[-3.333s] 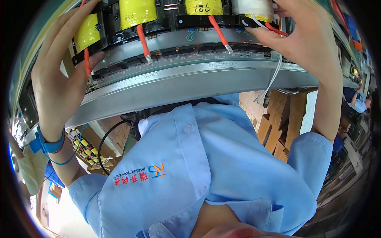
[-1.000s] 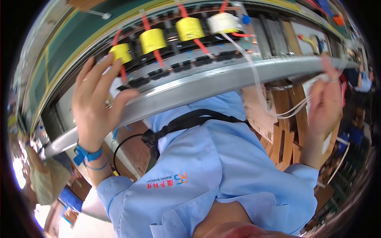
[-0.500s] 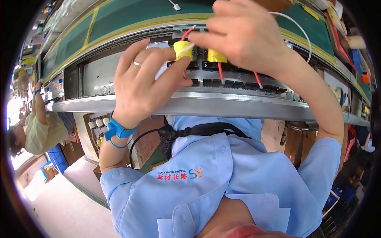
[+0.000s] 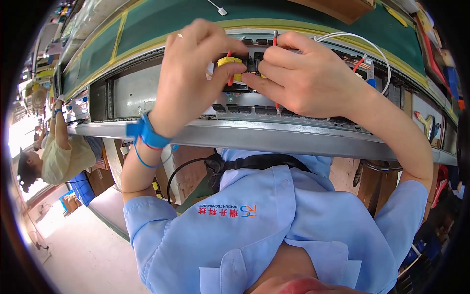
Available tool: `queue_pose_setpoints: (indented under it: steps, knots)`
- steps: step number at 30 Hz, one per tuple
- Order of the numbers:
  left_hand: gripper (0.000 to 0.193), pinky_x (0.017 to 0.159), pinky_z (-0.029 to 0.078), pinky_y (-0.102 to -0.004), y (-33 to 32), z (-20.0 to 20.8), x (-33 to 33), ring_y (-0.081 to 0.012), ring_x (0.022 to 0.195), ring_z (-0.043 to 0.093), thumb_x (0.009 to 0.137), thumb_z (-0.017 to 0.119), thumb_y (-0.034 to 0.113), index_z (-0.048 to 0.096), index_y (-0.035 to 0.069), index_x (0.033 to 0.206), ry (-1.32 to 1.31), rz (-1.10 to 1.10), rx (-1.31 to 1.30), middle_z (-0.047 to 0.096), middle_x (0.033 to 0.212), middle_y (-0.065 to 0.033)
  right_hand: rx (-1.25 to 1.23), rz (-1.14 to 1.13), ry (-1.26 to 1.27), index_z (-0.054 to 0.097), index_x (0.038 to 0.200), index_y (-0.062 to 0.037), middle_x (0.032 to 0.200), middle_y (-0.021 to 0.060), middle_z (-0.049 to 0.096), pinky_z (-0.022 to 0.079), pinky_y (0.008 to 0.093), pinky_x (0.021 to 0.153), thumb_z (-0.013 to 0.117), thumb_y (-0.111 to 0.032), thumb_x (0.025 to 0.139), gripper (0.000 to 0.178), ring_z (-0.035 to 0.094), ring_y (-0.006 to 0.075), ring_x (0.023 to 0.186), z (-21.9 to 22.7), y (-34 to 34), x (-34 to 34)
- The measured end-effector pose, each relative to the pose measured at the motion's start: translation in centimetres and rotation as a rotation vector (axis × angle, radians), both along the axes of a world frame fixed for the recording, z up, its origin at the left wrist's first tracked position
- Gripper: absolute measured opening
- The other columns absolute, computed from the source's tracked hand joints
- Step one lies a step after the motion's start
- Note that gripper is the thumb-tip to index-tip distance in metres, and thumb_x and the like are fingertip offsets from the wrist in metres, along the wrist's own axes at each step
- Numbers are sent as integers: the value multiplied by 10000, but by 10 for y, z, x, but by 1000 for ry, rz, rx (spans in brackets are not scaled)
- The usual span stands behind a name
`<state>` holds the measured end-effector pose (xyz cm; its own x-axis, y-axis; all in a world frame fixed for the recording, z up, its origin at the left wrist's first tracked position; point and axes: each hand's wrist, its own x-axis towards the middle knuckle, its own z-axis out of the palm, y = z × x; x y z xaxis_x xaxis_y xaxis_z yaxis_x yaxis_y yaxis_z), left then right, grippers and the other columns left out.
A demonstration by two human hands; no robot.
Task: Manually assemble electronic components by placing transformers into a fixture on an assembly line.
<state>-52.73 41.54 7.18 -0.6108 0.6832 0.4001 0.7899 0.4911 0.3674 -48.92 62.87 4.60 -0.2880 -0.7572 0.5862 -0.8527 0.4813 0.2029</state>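
Observation:
My left hand (image 4: 188, 73), with a blue strap (image 4: 147, 131) round its wrist, bends over a yellow-wrapped coil (image 4: 229, 61). Its thumb presses on the coil and the index finger curves over the coil's far side, by a red wire (image 4: 230, 79). My right hand (image 4: 308, 73) is beside it with curled fingers. One of its fingertips reaches to the coil's right side, close to my left thumb. A second red wire (image 4: 275, 37) sticks up by the right thumb, and most of the second coil is hidden. Whatever my right fingers hold does not show.
The coils sit on a board in a rail-edged conveyor track (image 4: 129, 81) with a metal front edge (image 4: 274, 134). A white cable (image 4: 379, 51) loops at the right. Beyond lies a green mat (image 4: 161, 22) with a cardboard box (image 4: 338, 9). Another person (image 4: 66, 159) works at the far left.
My left hand has shifted up over the left coil. My right hand has come down beside it, its fingers more curled. The white strip across the coil no longer shows.

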Motion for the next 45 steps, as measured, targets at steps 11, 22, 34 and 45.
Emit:
queue_pose_setpoints:
  steps: [11, 22, 34, 45]
  knots:
    - [254, 791, 538, -315, -8, -15, 52, -198, 928, 651, 704, 713, 137, 690, 50, 941, 390, 3, -243, 675, 1048, -59, -24, -152, -107, 709, 978, -69, 845, 20, 604, 474, 329, 740, 650, -140, 698, 295, 584, 172, 788, 18, 37, 23]
    - [235, 812, 474, -325, 12, 4, 54, -160, 871, 630, 689, 695, 192, 690, 111, 909, 567, -38, -256, 650, 945, -19, -7, -174, -159, 716, 939, -46, 810, 36, 586, 409, 287, 538, 686, -91, 623, 321, 530, 174, 652, 23, 66, 46]
    - [284, 822, 342, -377, 46, -8, 4, -251, 861, 521, 697, 792, 298, 669, 117, 878, -22, -2, -59, 554, 869, -27, -81, -124, -257, 600, 727, -51, 768, 21, 502, 465, 308, 579, 639, -131, 737, 89, 565, 174, 707, 8, 60, 40]
    - [267, 834, 318, -351, 80, -10, 60, -170, 847, 550, 584, 761, 331, 665, 159, 765, 497, -256, -159, 580, 877, 16, -119, -211, -459, 588, 749, -19, 812, 55, 565, 488, 366, 560, 624, -140, 749, 127, 613, 224, 697, 14, 83, 47]
